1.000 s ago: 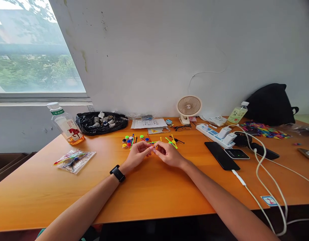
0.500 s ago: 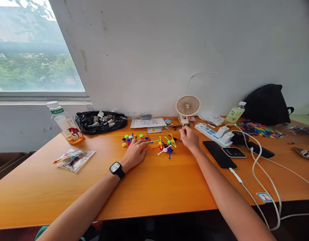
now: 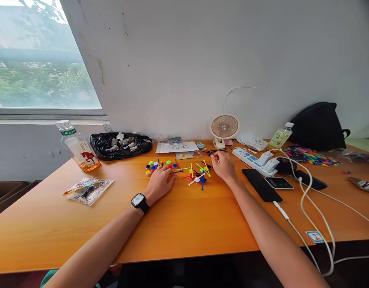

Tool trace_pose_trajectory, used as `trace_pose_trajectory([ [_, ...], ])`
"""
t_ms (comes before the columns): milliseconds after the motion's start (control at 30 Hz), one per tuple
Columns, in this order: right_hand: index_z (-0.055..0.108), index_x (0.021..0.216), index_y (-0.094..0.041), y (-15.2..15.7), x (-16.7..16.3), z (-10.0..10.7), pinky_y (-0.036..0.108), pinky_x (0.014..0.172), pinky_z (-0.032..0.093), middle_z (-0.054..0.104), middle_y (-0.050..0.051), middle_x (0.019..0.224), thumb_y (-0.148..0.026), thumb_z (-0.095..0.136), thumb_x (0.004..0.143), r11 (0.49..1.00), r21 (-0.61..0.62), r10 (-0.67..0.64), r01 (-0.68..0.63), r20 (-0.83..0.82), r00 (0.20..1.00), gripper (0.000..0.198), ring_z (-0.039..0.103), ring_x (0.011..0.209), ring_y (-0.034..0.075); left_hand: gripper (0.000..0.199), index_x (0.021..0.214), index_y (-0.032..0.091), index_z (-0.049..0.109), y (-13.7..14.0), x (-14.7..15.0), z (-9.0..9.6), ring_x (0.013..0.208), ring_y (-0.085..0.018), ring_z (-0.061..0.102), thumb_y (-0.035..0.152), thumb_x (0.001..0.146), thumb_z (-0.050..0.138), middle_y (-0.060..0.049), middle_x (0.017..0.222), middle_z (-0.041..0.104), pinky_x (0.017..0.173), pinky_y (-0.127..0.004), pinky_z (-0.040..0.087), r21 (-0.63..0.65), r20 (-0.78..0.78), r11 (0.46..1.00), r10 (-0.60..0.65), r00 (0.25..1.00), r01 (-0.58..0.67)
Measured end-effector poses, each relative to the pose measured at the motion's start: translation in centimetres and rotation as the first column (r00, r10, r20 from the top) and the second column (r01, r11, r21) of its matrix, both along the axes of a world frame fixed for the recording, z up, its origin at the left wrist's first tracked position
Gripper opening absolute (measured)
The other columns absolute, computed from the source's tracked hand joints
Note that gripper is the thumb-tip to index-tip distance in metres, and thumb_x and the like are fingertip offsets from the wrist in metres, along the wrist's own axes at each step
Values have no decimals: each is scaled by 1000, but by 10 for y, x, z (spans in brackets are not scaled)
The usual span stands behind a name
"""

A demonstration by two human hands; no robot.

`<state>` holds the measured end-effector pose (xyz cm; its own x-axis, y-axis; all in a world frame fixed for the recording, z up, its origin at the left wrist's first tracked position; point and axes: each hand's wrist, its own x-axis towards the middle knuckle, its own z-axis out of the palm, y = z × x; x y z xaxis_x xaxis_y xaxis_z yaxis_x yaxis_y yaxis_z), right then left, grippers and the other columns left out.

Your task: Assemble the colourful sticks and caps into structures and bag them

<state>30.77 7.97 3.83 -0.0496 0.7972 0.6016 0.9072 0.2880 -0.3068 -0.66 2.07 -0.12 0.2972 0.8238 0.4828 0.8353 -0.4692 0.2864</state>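
My left hand, with a black watch on its wrist, rests palm down with fingers stretched out. Its fingertips lie beside small round coloured pieces and partly cover some of them. To its right are thin plastic sticks with ball ends joined to round hubs, among them a white piece, a blue piece and a yellow piece. Just right of these, my right hand is raised slightly with curled fingers. A small pale bit shows at its fingertips, too small to name.
Behind stand a small fan, papers and a black plastic bag. A bottle and clear packet are left. Right are a power strip, a black phone, white cables and a colourful pile.
My right hand has lowered and turned a little, its fingers curled more loosely. The white stick tip that showed above its pinch is no longer there. My left hand has barely moved.
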Motion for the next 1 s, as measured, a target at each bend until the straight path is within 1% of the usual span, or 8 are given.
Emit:
trace_pose_trajectory([
  [100, 67, 103, -19, -20, -34, 3, 40, 95, 45, 71, 12, 104, -35, 47, 105, 959, 85, 269, -271, 30, 963, 26, 59, 104, 29, 18, 108, 22, 74, -2, 3, 1, 103, -31, 65, 22, 96, 60, -10, 107, 74, 92, -44, 53, -41, 92, 992, -113, 989, 117],
  [167, 68, 113, -19, -36, -59, 3, 41, 101, 45, 71, 12, 112, -36, 46, 108, 903, 27, 426, -430, 81, 901, 28, 58, 111, 28, 19, 107, 23, 73, -4, 6, 3, 103, -28, 66, 19, 96, 59, -8, 105, 75, 94, -41, 52, -55, 152, 972, -219, 964, 229],
  [233, 69, 122, -21, -50, -78, 0, 42, 105, 45, 69, 12, 122, -40, 46, 109, 857, -69, 515, -511, 143, 845, 33, 56, 119, 28, 19, 105, 23, 72, -7, 10, 4, 100, -26, 67, 16, 96, 57, -6, 103, 75, 93, -38, 52, -64, 197, 950, -288, 937, 306],
  [433, 65, 141, -22, -56, -90, -21, 51, 115, 40, 60, 12, 146, -45, 33, 112, 859, -253, 505, -445, 279, 817, 49, 45, 137, 32, 27, 113, 21, 70, -9, 13, 6, 100, -23, 71, 12, 98, 50, -6, 107, 76, 91, -35, 53, -123, 305, 900, -367, 879, 418],
  [700, 61, 147, -21, -52, -85, -23, 55, 123, 28, 56, 8, 155, -49, 28, 112, 851, -313, 502, -423, 246, 829, 56, 39, 146, 34, 36, 125, 21, 66, -8, 8, 3, 111, -25, 69, 10, 93, 54, -8, 119, 75, 100, -38, 54, -174, 342, 836, -443, 828, 520],
  [833, 59, 148, -24, -55, -86, -21, 58, 125, 23, 55, 8, 155, -49, 27, 112, 857, -321, 491, -403, 274, 827, 55, 39, 148, 33, 34, 128, 22, 63, -10, 12, 7, 120, -26, 62, 14, 95, 57, -9, 130, 70, 108, -44, 49, -56, 236, 901, -406, 883, 430],
  [900, 57, 150, -28, -56, -88, -22, 62, 125, 17, 53, 7, 157, -51, 28, 112, 871, -308, 472, -383, 307, 826, 53, 38, 149, 34, 28, 125, 22, 63, -10, 13, 7, 118, -29, 60, 18, 97, 57, -10, 129, 69, 106, -48, 49, -9, 153, 945, -321, 934, 326],
  [1000, 57, 150, -30, -58, -92, -25, 70, 124, 9, 54, 9, 157, -54, 31, 110, 892, -262, 443, -369, 339, 830, 53, 37, 149, 37, 23, 121, 20, 61, -10, 13, 5, 109, -30, 58, 23, 99, 57, -12, 124, 70, 99, -50, 51, 0, 79, 974, -226, 971, 227],
])
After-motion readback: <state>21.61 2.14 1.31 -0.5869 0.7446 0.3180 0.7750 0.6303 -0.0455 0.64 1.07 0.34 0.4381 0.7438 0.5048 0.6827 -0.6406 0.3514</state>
